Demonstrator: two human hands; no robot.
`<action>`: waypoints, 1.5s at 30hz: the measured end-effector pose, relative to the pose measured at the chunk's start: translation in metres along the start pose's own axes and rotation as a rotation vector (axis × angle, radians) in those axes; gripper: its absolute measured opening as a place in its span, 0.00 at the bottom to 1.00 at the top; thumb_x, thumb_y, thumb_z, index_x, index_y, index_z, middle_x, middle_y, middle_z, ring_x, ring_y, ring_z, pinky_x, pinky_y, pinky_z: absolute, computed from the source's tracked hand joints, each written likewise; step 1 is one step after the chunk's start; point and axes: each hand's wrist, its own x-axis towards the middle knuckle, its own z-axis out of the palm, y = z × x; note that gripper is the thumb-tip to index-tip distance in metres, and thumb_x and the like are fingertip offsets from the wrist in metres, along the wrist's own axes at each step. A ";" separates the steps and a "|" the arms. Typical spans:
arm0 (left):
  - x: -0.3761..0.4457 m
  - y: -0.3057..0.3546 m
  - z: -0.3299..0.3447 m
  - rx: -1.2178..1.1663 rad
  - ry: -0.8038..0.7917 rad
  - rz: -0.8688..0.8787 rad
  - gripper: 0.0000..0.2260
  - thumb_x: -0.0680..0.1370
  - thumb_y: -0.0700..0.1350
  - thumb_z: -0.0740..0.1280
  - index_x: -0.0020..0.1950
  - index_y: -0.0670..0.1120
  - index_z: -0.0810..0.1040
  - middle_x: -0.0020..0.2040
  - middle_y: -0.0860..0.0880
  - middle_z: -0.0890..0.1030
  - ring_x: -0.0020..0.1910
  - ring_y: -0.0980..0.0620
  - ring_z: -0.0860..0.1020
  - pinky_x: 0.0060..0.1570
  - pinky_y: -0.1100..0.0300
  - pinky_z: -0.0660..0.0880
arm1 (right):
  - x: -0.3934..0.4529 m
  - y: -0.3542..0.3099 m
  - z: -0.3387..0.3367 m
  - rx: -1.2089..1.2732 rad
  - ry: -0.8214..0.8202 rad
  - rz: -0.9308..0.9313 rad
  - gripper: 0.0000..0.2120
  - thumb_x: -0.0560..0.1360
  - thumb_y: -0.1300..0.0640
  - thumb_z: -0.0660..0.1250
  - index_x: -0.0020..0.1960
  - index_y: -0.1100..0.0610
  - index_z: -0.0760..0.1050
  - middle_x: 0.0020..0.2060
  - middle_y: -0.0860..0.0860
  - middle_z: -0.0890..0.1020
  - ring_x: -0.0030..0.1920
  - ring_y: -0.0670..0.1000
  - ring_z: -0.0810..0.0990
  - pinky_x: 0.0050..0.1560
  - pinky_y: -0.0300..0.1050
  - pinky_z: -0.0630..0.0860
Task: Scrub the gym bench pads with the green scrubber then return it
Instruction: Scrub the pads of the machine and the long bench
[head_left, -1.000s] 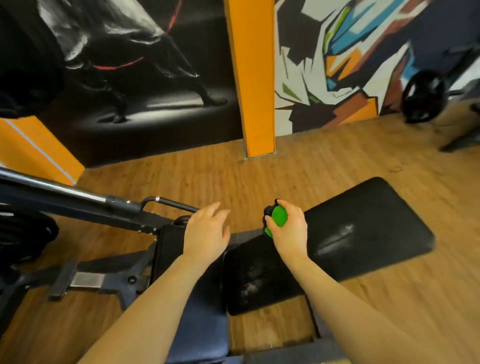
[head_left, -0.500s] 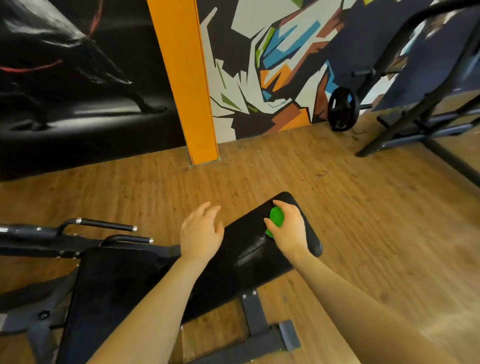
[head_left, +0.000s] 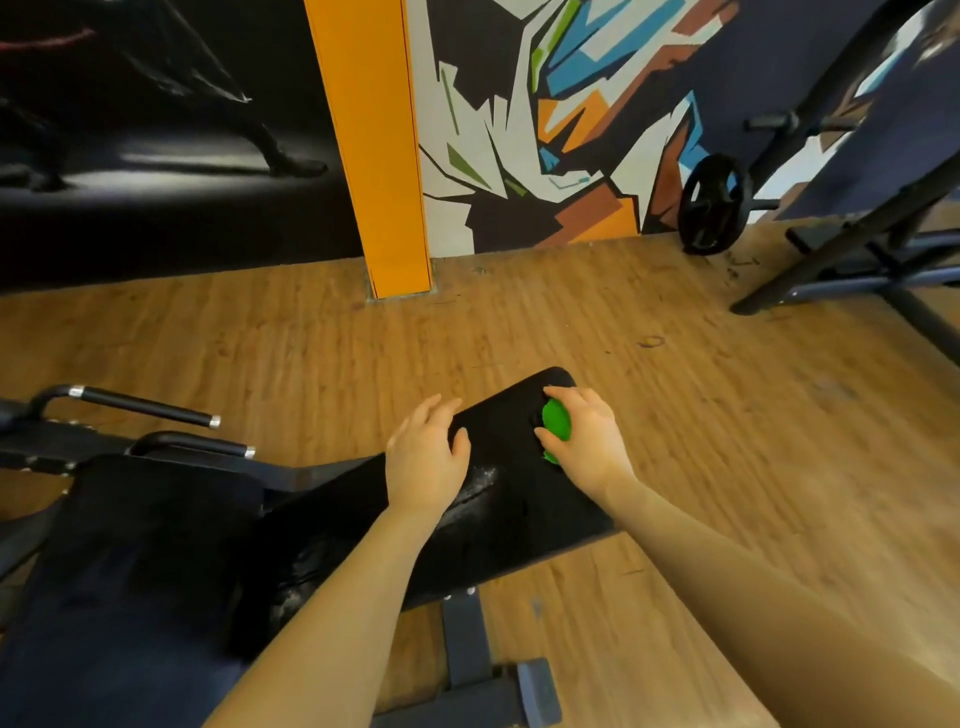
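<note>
The wooden floor is shown beneath a black gym bench. The long bench pad is set at an angle, and whitish streaks are visible on its surface. A second, darker pad is located at the lower left, just beside it. A black weight plate is leaned near the painted wall. The left hand is laid on the long pad with fingers loosely spread, nothing being held. The right hand is clamped around the green scrubber, which is pressed against the far end of the long pad.
</note>
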 end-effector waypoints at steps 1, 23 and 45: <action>0.000 -0.007 0.014 -0.008 0.006 0.004 0.19 0.80 0.46 0.64 0.71 0.49 0.72 0.71 0.48 0.71 0.71 0.51 0.69 0.69 0.52 0.68 | 0.004 0.009 0.008 -0.024 -0.004 -0.013 0.26 0.77 0.55 0.69 0.73 0.52 0.67 0.66 0.51 0.71 0.68 0.55 0.67 0.68 0.48 0.64; 0.082 -0.079 0.241 -0.224 0.096 0.216 0.21 0.83 0.53 0.58 0.75 0.54 0.65 0.76 0.51 0.64 0.76 0.51 0.60 0.74 0.50 0.58 | 0.115 0.117 0.103 -0.466 0.184 -0.333 0.26 0.75 0.51 0.71 0.71 0.54 0.70 0.66 0.53 0.74 0.67 0.54 0.70 0.69 0.48 0.65; 0.081 -0.080 0.261 -0.226 0.113 0.181 0.20 0.82 0.57 0.55 0.75 0.58 0.64 0.77 0.54 0.62 0.76 0.55 0.58 0.75 0.51 0.55 | 0.175 0.090 0.130 -0.690 0.025 -0.385 0.20 0.84 0.49 0.52 0.71 0.55 0.72 0.71 0.54 0.71 0.73 0.53 0.64 0.74 0.47 0.55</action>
